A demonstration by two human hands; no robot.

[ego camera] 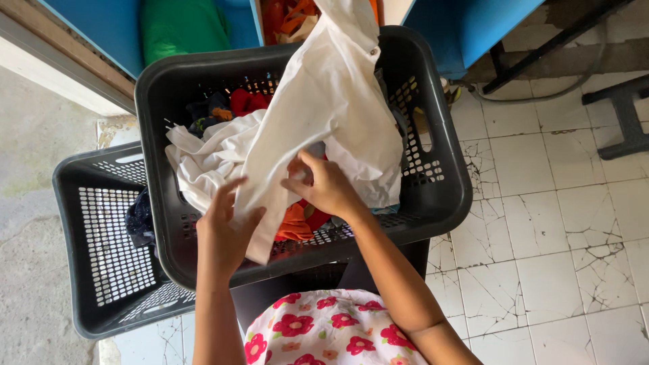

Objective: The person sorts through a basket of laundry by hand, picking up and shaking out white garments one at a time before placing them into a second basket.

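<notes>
A white shirt (324, 101) hangs out of a dark grey laundry basket (443, 182) and drapes over its contents. My left hand (226, 230) pinches the shirt's lower edge near the basket's front rim. My right hand (324, 186) grips a fold of the same shirt in the middle of the basket. Orange and red clothes (297, 223) show under the shirt, and red and dark garments (236, 103) lie at the basket's back left.
A second dark grey basket (101, 236) stands lower at the left with a dark blue garment (140, 220) in it. Blue panels and a green cloth (182, 27) are behind. Cracked white floor tiles (554, 223) spread to the right, with black furniture legs (622, 115).
</notes>
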